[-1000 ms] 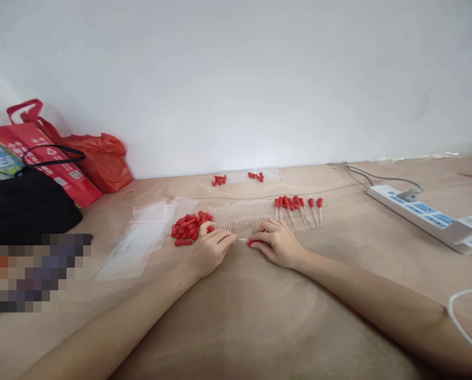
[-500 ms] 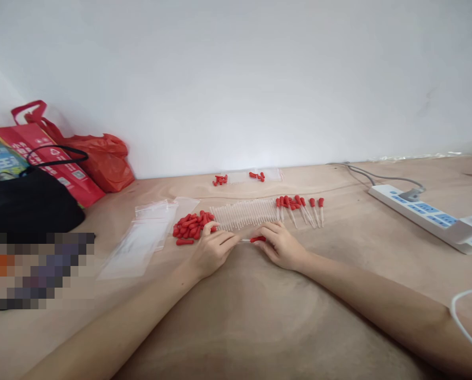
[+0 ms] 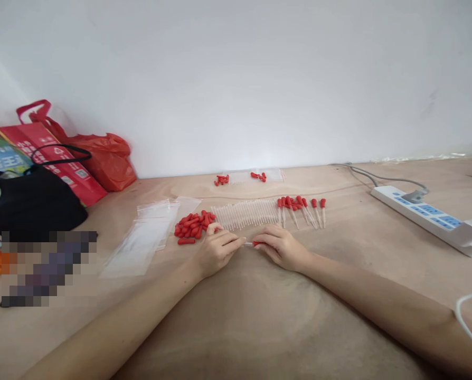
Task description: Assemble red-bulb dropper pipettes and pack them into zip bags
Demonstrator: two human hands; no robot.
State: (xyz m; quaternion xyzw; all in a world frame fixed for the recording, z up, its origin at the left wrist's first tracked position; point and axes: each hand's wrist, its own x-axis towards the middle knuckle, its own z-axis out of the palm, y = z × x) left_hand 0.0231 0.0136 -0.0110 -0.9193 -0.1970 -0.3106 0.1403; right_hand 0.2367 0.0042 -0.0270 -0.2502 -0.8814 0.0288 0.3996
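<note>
Between my hands lies a clear dropper tube [image 3: 248,244], its left end pinched in the fingertips of my left hand [image 3: 217,251]. My right hand [image 3: 282,247] is closed around a red rubber bulb [image 3: 255,244] at the tube's right end; most of the bulb is hidden by the fingers. Just beyond my left hand is a heap of red rubber bulbs [image 3: 190,224]. A row of bare clear tubes [image 3: 246,214] lies side by side behind both hands. Several droppers with red bulbs on them [image 3: 299,203] lie to the right of that row.
Clear zip bags [image 3: 139,240] lie flat on the left. Near the wall are more red bulbs [image 3: 222,180] and a bag of tubes [image 3: 239,177]. A power strip [image 3: 422,211] with a grey cable lies right. Red bags [image 3: 105,158] and a black bag [image 3: 34,206] stand far left.
My right fingers now cover more of the red bulb, with only its edge by the tube showing. Both hands stay close together. The whole view has shifted slightly.
</note>
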